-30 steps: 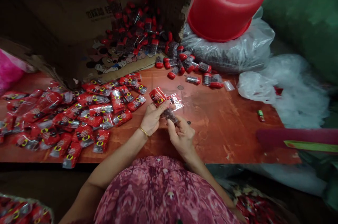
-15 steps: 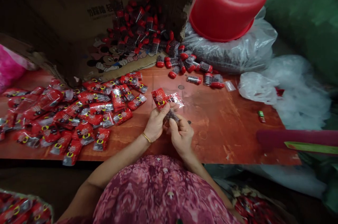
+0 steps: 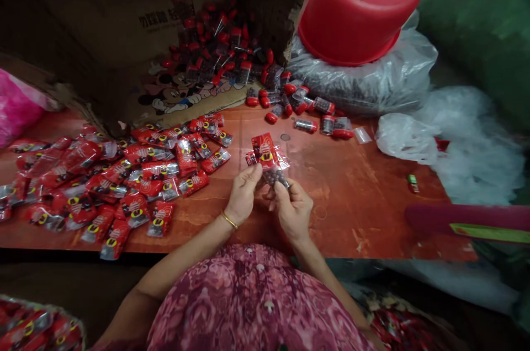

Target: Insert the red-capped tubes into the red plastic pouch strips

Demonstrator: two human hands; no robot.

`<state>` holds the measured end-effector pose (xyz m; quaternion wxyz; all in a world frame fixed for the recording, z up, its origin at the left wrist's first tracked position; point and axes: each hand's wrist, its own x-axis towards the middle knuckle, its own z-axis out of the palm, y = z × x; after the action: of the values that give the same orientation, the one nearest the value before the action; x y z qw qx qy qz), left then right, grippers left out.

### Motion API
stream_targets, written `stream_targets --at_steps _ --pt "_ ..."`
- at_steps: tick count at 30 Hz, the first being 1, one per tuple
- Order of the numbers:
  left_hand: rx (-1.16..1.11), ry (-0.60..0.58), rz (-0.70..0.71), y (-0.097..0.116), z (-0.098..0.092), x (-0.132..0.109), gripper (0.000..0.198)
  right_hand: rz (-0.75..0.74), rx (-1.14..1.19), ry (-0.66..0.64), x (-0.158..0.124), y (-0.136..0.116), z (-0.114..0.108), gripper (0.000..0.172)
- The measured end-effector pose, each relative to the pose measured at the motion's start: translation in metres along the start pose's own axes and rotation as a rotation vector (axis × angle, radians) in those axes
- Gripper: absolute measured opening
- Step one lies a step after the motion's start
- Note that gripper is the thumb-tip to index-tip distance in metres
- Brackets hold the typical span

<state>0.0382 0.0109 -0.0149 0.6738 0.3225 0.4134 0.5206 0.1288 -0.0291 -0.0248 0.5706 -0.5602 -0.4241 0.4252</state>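
Close above the middle of the table, both hands meet at a red printed plastic packet [image 3: 263, 148] whose clear lower part shows dark little balls [image 3: 275, 176]. My left hand [image 3: 243, 192] pinches its left edge between thumb and fingers; a gold bracelet circles that wrist. My right hand [image 3: 293, 206] grips the lower right end, thumb on top. Whether the balls sit in a separate container inside is not clear. Behind the held one, another red and clear wrapper [image 3: 283, 158] lies on the table, partly covered.
Filled red packets [image 3: 144, 170] are heaped at the left. Clear jars with red lids [image 3: 305, 125] spill from a cardboard box [image 3: 124, 64]. At the back right a red tub [image 3: 360, 3] rests upside down on a plastic bag [image 3: 372, 86]. A small green-capped item [image 3: 412, 182] lies at the right.
The packet has turned more upright and shows more of its front. My right hand has shifted slightly right, and the hands are a little farther apart.
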Motion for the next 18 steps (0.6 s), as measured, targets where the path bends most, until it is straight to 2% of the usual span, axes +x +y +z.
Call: stream_targets --at_steps 3,8,11,13,16,18 --pt "0.095 0.045 0.055 -0.004 -0.001 0.003 0.046 -0.007 0.004 0.001 0.003 -0.001 -0.002 0.020" --pt "0.213 -0.027 0.031 -0.003 0.003 -0.004 0.048 -0.019 -0.045 0.056 0.014 -0.003 0.005 0.023" --pt "0.125 -0.052 0.043 0.005 0.002 -0.001 0.040 -0.078 -0.083 0.053 0.018 -0.005 0.008 0.021" --pt "0.007 -0.030 0.032 0.011 0.001 0.005 0.036 -0.087 -0.078 0.004 0.017 -0.006 0.008 0.019" --pt "-0.104 0.017 -0.034 0.017 0.000 0.014 0.035 -0.032 -0.032 -0.084 0.015 -0.004 0.004 0.018" --pt "-0.125 0.016 -0.103 0.017 0.000 0.016 0.037 0.017 0.001 -0.097 0.016 -0.002 0.002 0.019"
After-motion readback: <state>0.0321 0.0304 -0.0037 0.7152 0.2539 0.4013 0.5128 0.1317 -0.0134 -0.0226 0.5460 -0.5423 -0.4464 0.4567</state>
